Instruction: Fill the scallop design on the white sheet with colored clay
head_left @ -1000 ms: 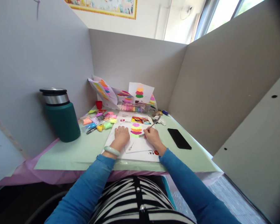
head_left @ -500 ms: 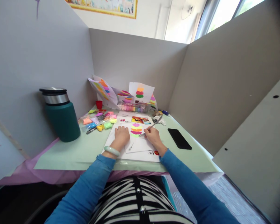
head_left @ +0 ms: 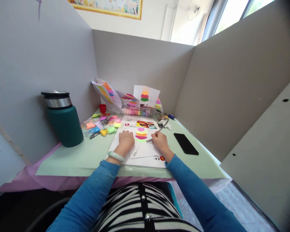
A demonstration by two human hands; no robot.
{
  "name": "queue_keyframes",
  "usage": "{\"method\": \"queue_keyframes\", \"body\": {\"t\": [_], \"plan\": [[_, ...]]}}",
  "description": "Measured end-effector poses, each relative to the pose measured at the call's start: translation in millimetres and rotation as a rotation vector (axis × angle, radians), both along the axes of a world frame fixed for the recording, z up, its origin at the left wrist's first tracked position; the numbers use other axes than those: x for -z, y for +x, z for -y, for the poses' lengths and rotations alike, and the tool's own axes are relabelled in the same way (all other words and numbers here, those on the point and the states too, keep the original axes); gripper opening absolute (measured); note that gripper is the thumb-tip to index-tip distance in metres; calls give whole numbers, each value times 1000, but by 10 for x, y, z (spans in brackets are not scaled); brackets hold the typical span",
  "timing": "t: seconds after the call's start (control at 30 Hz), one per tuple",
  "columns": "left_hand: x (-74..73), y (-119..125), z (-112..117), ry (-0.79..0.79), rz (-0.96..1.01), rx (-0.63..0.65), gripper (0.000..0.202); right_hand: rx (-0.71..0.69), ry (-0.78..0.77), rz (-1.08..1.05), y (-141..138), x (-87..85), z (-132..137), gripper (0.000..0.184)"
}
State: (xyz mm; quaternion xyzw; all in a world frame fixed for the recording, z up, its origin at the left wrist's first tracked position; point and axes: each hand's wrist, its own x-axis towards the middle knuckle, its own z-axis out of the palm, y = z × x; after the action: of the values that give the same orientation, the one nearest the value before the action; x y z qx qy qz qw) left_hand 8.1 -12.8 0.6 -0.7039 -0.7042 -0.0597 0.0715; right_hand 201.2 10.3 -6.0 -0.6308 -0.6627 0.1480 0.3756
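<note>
A white sheet [head_left: 145,149] lies on the green desk mat [head_left: 87,158] in front of me. On it sits a stack of flattened clay shapes [head_left: 141,134] in pink, yellow, red and light green. My left hand [head_left: 126,140] rests knuckles-up on the sheet, just left of the clay, its fingers curled under. My right hand [head_left: 159,140] grips a metal fork [head_left: 157,132]. The fork's tines touch the right edge of the light green clay at the bottom of the stack.
A dark green flask [head_left: 62,118] stands at the left. Small bags of coloured clay [head_left: 103,124] lie behind my left hand. Finished clay pictures [head_left: 145,95] lean against the back partition. A black phone [head_left: 185,143] lies at the right. Grey partitions enclose the desk.
The fork has shifted slightly to the right along the bottom clay shape, with my right hand following. My left hand has stayed put.
</note>
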Motion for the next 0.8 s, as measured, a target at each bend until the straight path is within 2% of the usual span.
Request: {"method": "queue_keyframes", "body": {"t": [0.2, 0.47, 0.63, 0.8], "plan": [[23, -3, -19, 12, -4, 4, 36, -140, 13, -98, -113, -7, 34, 17], [-7, 1, 6, 4, 12, 2, 39, 16, 3, 19, -18, -7, -26, 20], [8, 1, -5, 10, 12, 2, 38, -77, 18, -85, -73, -12, 6, 19], [6, 3, 6, 15, 4, 0, 38, -113, 5, -34, -111, -14, 7, 18]]}}
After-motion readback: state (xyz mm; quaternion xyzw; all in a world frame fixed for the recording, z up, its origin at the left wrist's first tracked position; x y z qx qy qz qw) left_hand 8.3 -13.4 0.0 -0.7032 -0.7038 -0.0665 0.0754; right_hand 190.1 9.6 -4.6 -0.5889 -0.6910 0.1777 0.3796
